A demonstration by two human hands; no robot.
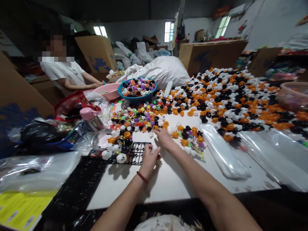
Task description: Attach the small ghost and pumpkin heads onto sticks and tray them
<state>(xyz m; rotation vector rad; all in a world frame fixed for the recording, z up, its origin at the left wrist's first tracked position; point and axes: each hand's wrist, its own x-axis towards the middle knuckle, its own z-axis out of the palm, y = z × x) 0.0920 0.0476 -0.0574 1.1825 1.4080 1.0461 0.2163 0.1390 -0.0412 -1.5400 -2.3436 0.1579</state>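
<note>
My left hand (150,158), with a dark red bead bracelet (142,177) at the wrist, hovers at the right edge of a black grid tray (137,154). Its fingers are curled; what lies between them is too small to make out. White skull, black and orange pumpkin pieces (121,158) fill the tray's left part. Farther forward, my right hand (164,138) closes its fingertips at an orange pumpkin piece (156,127), by a pile of small mixed colourful pieces (138,120). Another small cluster of pieces (192,141) lies to the right of that hand.
A large heap of white, orange and black pieces (231,96) covers the table's right side. Clear plastic bags (226,154) lie before it. A blue basin (137,98), pink-lidded flask (91,118) and black trays (77,186) stand leftward. A person (64,75) works beyond.
</note>
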